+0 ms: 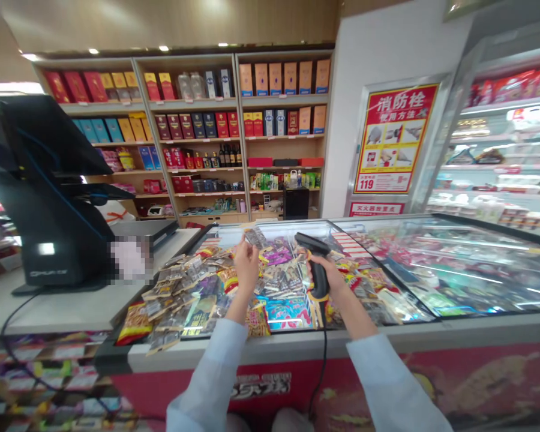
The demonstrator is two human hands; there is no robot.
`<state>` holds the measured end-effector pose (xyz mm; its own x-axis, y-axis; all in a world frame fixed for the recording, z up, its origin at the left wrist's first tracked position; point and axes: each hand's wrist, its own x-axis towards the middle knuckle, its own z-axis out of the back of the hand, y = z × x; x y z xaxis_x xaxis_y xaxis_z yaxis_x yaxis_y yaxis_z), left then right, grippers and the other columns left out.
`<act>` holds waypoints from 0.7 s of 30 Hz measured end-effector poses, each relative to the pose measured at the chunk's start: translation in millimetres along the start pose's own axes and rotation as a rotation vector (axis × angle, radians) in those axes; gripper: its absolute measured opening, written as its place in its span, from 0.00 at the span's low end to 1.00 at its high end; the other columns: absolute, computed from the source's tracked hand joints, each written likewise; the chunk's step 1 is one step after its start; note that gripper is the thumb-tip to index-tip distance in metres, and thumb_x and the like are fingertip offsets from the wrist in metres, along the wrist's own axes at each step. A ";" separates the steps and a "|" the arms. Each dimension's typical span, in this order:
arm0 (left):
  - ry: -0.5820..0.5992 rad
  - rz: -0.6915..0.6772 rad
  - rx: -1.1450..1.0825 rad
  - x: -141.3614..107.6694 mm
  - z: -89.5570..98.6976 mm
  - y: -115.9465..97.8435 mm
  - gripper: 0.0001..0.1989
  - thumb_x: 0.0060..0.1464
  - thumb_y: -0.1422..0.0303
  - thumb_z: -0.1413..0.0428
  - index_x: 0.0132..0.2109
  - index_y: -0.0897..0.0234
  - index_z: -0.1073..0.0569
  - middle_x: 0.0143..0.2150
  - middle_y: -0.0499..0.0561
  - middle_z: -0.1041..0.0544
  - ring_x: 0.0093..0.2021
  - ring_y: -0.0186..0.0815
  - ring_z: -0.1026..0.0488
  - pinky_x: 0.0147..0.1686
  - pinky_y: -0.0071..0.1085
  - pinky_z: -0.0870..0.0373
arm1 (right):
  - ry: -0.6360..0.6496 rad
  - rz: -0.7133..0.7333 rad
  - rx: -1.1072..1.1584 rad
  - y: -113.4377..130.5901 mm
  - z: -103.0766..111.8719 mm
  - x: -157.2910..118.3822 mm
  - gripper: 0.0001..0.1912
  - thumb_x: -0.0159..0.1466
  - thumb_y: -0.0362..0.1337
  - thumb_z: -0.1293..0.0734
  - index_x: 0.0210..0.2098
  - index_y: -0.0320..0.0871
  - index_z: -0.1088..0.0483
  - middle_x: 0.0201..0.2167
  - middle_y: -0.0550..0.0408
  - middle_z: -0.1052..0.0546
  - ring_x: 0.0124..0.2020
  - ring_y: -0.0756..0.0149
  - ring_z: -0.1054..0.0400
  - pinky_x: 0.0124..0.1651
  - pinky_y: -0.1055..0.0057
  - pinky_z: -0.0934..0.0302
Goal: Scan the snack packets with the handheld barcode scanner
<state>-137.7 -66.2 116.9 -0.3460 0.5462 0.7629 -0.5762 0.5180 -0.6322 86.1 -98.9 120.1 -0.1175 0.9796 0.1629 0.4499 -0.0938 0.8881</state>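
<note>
My left hand (246, 264) pinches a small dark, clear-edged snack packet (255, 237) above the glass-topped freezer. In my right hand (326, 275) is a black handheld barcode scanner (312, 245), its head pointing left toward the packet and its cable hanging down over the freezer's front. Beneath both hands lies a spread of snack packets (180, 285) on the glass. Among them are a purple packet (279, 253), blue packets (288, 313) and, at the front left corner, a red and yellow bag (135, 323).
A black checkout terminal (67, 240) stands on the counter (90, 309) at the left. The freezer (432, 330) extends to the right. Behind it are shelves of boxes (198, 126), a red poster (389, 138) and a lit refrigerated display (499, 138).
</note>
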 end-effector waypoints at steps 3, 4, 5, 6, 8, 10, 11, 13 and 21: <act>0.070 0.040 -0.071 -20.8 -32.3 -19.2 0.09 0.57 0.68 0.51 0.28 0.61 0.36 0.28 0.47 0.32 0.35 0.33 0.31 0.37 0.28 0.37 | -0.096 0.089 0.000 35.1 47.0 -16.8 0.12 0.50 0.41 0.28 0.27 0.42 0.32 0.18 0.59 0.29 0.14 0.72 0.38 0.14 0.76 0.43; 0.098 0.051 -0.097 -29.1 -44.1 -22.8 0.08 0.57 0.68 0.51 0.30 0.62 0.34 0.30 0.48 0.30 0.36 0.34 0.30 0.39 0.28 0.36 | -0.145 0.121 -0.001 43.1 64.9 -22.0 0.12 0.49 0.41 0.27 0.27 0.42 0.32 0.17 0.59 0.29 0.14 0.73 0.38 0.14 0.77 0.43; 0.128 0.060 -0.122 -37.6 -56.2 -25.4 0.07 0.58 0.67 0.51 0.33 0.62 0.31 0.31 0.49 0.29 0.39 0.35 0.29 0.41 0.30 0.35 | -0.182 0.133 0.002 48.9 83.1 -27.1 0.12 0.49 0.41 0.27 0.27 0.41 0.32 0.17 0.59 0.30 0.14 0.72 0.38 0.14 0.77 0.43; 0.160 0.069 -0.147 -46.1 -68.7 -27.1 0.07 0.58 0.67 0.51 0.36 0.62 0.30 0.33 0.50 0.28 0.40 0.36 0.29 0.43 0.31 0.34 | -0.232 0.136 0.000 52.7 101.2 -31.9 0.13 0.48 0.41 0.27 0.27 0.41 0.32 0.17 0.59 0.30 0.14 0.72 0.38 0.14 0.76 0.43; 0.228 0.092 -0.199 -62.0 -93.3 -28.9 0.10 0.59 0.66 0.51 0.43 0.63 0.28 0.35 0.52 0.26 0.42 0.37 0.28 0.45 0.34 0.34 | -0.335 0.131 -0.005 55.3 135.4 -40.8 0.13 0.47 0.41 0.27 0.27 0.41 0.31 0.16 0.60 0.31 0.13 0.72 0.39 0.13 0.75 0.42; 0.302 0.123 -0.242 -75.4 -115.7 -29.0 0.14 0.60 0.65 0.52 0.50 0.64 0.29 0.37 0.53 0.25 0.40 0.38 0.27 0.45 0.35 0.33 | -0.403 0.143 0.013 53.1 164.4 -48.3 0.14 0.45 0.41 0.26 0.27 0.41 0.31 0.16 0.59 0.31 0.13 0.71 0.38 0.13 0.76 0.42; 0.339 0.139 -0.256 -81.1 -125.5 -28.6 0.16 0.60 0.65 0.52 0.53 0.63 0.30 0.38 0.54 0.25 0.40 0.37 0.27 0.45 0.36 0.32 | -0.435 0.148 0.021 51.0 176.3 -51.5 0.14 0.45 0.41 0.26 0.27 0.40 0.31 0.16 0.59 0.30 0.13 0.71 0.38 0.13 0.76 0.42; 0.409 0.164 -0.260 -90.8 -141.4 -27.1 0.17 0.61 0.64 0.52 0.55 0.63 0.31 0.40 0.55 0.24 0.41 0.38 0.26 0.46 0.37 0.32 | -0.472 0.153 0.038 45.7 194.7 -56.5 0.15 0.44 0.41 0.26 0.27 0.40 0.30 0.15 0.59 0.30 0.13 0.72 0.38 0.13 0.77 0.43; 0.531 0.166 -0.139 -121.3 -163.8 -14.6 0.20 0.62 0.62 0.56 0.57 0.60 0.33 0.58 0.55 0.29 0.59 0.39 0.33 0.59 0.39 0.38 | -0.440 0.027 0.152 17.5 220.2 -58.6 0.14 0.44 0.41 0.26 0.23 0.42 0.33 0.15 0.61 0.32 0.12 0.74 0.40 0.13 0.78 0.44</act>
<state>34.0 -32.2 11.4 0.0170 0.8648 0.5018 -0.4309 0.4592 -0.7768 295.8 -118.8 31.4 0.2678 0.9626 -0.0418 0.5765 -0.1254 0.8075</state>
